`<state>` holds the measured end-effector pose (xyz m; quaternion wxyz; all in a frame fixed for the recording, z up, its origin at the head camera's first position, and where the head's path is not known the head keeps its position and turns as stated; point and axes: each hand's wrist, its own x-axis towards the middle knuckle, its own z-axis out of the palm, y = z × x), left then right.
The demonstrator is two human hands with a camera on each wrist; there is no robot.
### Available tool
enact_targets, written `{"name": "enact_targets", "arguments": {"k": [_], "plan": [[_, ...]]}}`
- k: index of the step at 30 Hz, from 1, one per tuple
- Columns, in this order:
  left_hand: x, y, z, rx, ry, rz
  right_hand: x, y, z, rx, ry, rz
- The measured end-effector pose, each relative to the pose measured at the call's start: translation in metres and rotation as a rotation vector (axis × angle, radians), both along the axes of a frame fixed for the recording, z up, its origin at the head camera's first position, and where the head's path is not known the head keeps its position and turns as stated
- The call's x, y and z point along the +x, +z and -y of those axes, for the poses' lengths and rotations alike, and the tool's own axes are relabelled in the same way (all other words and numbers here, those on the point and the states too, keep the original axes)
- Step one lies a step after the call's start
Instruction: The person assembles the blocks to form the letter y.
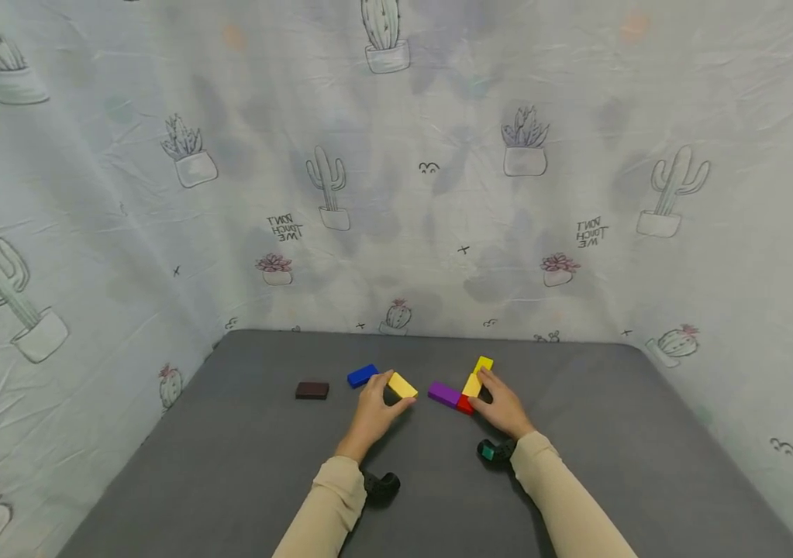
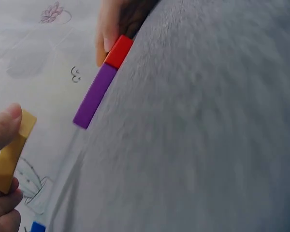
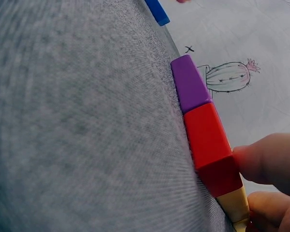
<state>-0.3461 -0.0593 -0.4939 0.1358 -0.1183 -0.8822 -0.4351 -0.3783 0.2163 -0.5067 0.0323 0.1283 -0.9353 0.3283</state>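
Observation:
My left hand pinches a yellow block between thumb and fingertips. In the left wrist view, that yellow block is held up off the grey surface. My right hand has its thumb and fingers around another yellow block. Beyond this lies a further yellow block, partly behind the fingers. A red block lies by the right thumb, which touches it in the right wrist view. End to end with the red block is a purple block.
A blue block lies just beyond the left hand. Farther left is a dark brown block. The grey tabletop meets a cactus-printed cloth at the back and sides. Black devices are strapped at both wrists.

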Motion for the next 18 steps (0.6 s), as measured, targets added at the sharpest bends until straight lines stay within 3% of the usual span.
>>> {"name": "enact_targets", "arguments": {"k": [8,18], "plan": [[-0.007,-0.013,-0.020,0.001,0.036,0.008,0.003,-0.003,0.003,-0.018,0.005,0.005],[-0.024,-0.015,-0.037,0.052,0.068,0.037,0.001,-0.003,0.001,-0.017,-0.004,-0.017]]}}
